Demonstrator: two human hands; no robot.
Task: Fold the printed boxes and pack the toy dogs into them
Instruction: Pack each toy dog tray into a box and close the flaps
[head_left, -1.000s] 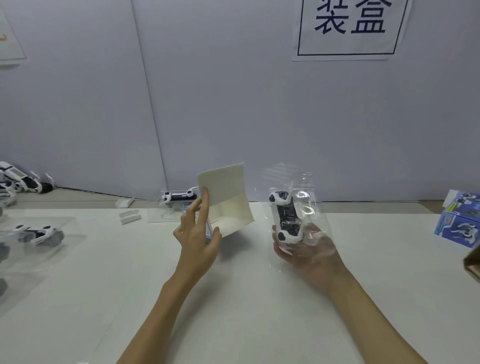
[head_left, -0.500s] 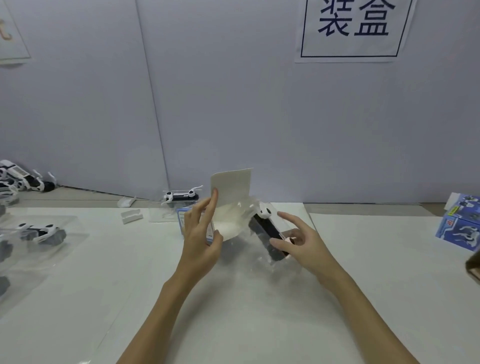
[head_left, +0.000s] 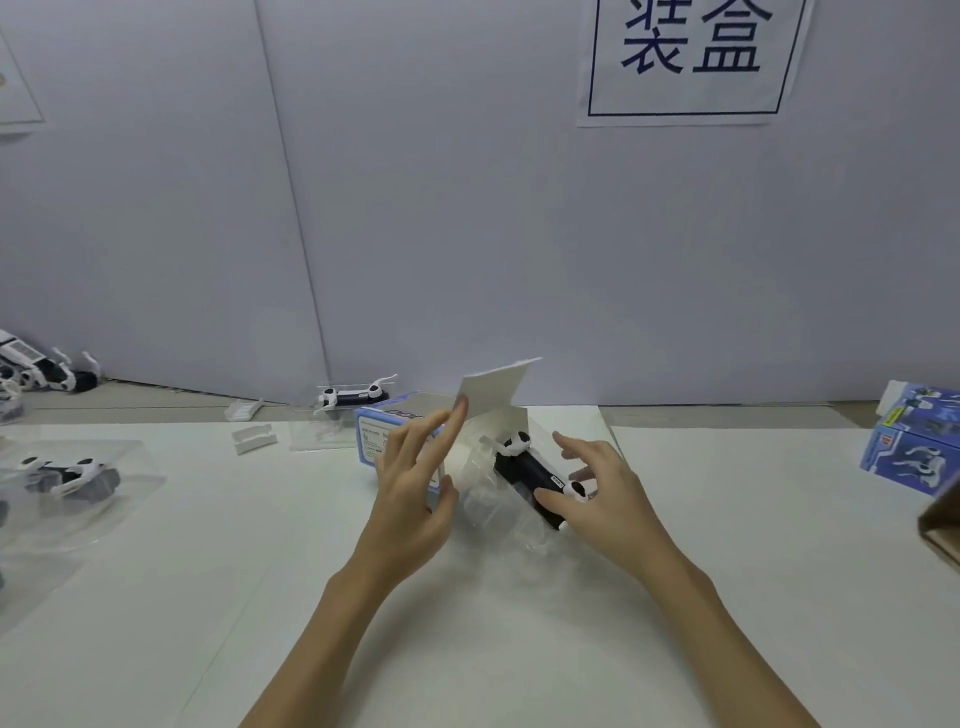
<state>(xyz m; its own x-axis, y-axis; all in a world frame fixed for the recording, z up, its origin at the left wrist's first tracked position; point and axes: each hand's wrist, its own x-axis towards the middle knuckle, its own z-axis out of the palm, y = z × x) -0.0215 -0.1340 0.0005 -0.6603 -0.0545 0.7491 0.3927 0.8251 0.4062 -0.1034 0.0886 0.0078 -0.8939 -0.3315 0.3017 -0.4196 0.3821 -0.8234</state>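
Two bare forearms come up from the lower edge of the head view, each ending in a bare hand. The left hand (head_left: 410, 499) and the right hand (head_left: 605, 493) wear no gloves, and no rings, watch or bracelet show on the fingers or wrists. No sleeve reaches into view on either arm; both are uncovered as far down as the picture goes. The arms are slim, the fingers long, and the nails look short and unpainted.
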